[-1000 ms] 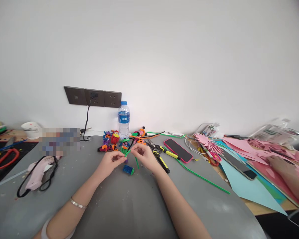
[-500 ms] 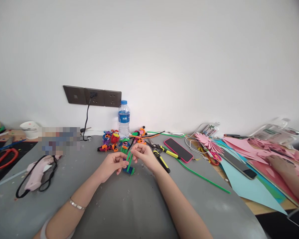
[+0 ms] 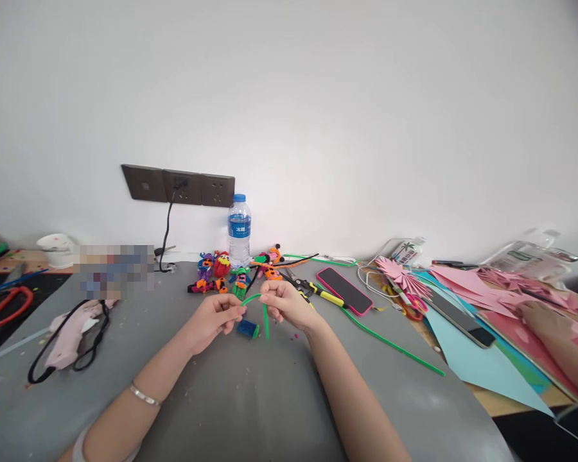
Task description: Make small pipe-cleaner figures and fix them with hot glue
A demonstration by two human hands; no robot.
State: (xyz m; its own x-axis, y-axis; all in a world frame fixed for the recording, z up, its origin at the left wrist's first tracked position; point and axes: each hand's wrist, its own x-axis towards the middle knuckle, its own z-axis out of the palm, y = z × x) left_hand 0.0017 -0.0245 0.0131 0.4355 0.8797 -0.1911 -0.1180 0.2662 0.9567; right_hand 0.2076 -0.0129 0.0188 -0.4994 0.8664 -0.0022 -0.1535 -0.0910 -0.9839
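Observation:
My left hand (image 3: 215,316) and my right hand (image 3: 284,301) hover close together over the grey mat (image 3: 250,398). Both pinch a short green pipe cleaner (image 3: 259,304) that arches between them, one end hanging down from the right fingers. A small blue and green piece (image 3: 247,329) lies on the mat just below the hands. Behind them stands a row of small colourful pipe-cleaner figures (image 3: 221,269). The left wrist wears a thin bracelet.
A water bottle (image 3: 239,231) stands by the wall sockets (image 3: 178,186). Yellow-handled pliers (image 3: 313,292), a pink-cased phone (image 3: 344,290) and a long green pipe cleaner (image 3: 395,346) lie to the right. Another person's hand (image 3: 539,317) rests on pink paper (image 3: 501,289). A pink glue gun (image 3: 72,333) lies left.
The green pipe cleaner went from folded and upright between my hands to opened into an arch. My hands drew slightly apart; the view shifted a little.

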